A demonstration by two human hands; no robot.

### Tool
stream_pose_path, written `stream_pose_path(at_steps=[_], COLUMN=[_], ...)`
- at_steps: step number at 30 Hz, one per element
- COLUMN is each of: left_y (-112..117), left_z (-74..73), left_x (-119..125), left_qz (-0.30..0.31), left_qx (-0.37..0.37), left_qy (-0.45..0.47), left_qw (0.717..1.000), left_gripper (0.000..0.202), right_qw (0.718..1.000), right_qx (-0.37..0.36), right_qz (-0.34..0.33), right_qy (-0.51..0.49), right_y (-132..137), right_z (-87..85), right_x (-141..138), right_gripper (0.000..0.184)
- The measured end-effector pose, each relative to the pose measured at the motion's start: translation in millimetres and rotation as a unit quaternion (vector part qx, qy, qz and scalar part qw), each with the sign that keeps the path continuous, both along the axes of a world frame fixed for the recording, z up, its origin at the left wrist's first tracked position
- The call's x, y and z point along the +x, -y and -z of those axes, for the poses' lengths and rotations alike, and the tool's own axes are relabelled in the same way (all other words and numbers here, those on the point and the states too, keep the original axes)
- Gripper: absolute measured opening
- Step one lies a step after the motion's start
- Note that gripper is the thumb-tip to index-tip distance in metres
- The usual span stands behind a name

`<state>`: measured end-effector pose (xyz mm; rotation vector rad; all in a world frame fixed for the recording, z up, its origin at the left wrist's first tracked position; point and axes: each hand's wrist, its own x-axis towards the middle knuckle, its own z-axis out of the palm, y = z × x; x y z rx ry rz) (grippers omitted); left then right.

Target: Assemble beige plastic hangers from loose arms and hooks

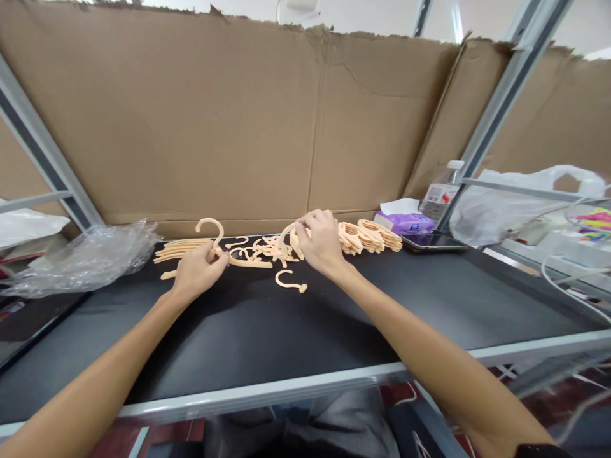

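Note:
My left hand [200, 267] is closed around the middle of a cream plastic clothes hanger [255, 263], its hook [210, 224] standing up above my fingers. To the right, my right hand [319, 240] has its fingers curled down on a curved cream plastic piece [285, 234], beside a row of stacked oval hanger parts [367, 236]. Its fingertips are partly hidden. Between the hands lies a pile of loose hooks [267, 247]. One single hook [291, 282] rests apart, nearer to me. Several hanger bars [179, 248] lie behind my left hand.
A black tabletop [267, 337] has a grey metal front edge [334, 380]. Cardboard [214, 121] walls the back. Clear plastic wrap [105, 251] lies at left. At right are a purple tissue pack [410, 223], a bottle [439, 194], a phone [434, 241] and a white bag [515, 203].

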<state>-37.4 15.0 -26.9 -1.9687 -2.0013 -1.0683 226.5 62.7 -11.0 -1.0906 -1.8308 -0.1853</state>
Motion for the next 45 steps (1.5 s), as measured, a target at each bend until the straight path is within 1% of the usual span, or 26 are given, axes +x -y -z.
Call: stream_pose_path(at_steps=[3,6,10,14,19,28,33,37,42,45], left_y=[-0.9,-0.7,1.3,3.6,5.7,6.3,4.8,3.9,2.9,2.5], left_z=[3.2,5.5,5.9,5.3,4.7,5.1,7.0,7.5,9.0,9.7], left_x=[0.9,4.5,8.2,9.0,13.1,13.5,12.2,12.6,11.9,11.8], left_qz=[0.042,0.085,0.126,0.150,0.164,0.168,0.174,0.172,0.177,0.174], left_qx=[-0.006,-0.015,-0.014,-0.032,-0.039,-0.039,-0.038,-0.036,-0.031,-0.031], left_qy=[0.015,0.020,0.025,0.017,0.024,0.021,0.018,0.019,0.019,0.018], left_qw=[0.999,0.996,0.992,0.988,0.985,0.985,0.984,0.984,0.984,0.984], left_gripper=[0.034,0.037,0.035,0.028,0.026,0.028,0.028,0.029,0.029,0.029], right_qw=[0.993,0.983,0.976,0.973,0.963,0.954,0.954,0.951,0.953,0.953], right_qx=[-0.029,-0.057,-0.076,-0.102,-0.142,-0.150,-0.137,-0.143,-0.148,-0.143], right_qz=[-0.062,-0.101,-0.120,-0.132,-0.155,-0.170,-0.177,-0.183,-0.175,-0.182], right_qy=[-0.093,-0.143,-0.162,-0.160,-0.170,-0.197,-0.198,-0.207,-0.200,-0.193], right_y=[0.3,4.5,10.5,13.7,18.4,19.0,17.9,17.2,18.0,20.2], right_z=[1.2,2.1,1.2,1.8,2.5,0.8,3.6,5.5,4.6,4.2], right_x=[-4.5,-10.4,-14.3,-15.8,-18.7,-18.6,-19.4,-20.2,-19.5,-20.2], right_gripper=[0.024,0.022,0.019,0.017,0.018,0.018,0.017,0.017,0.017,0.016])
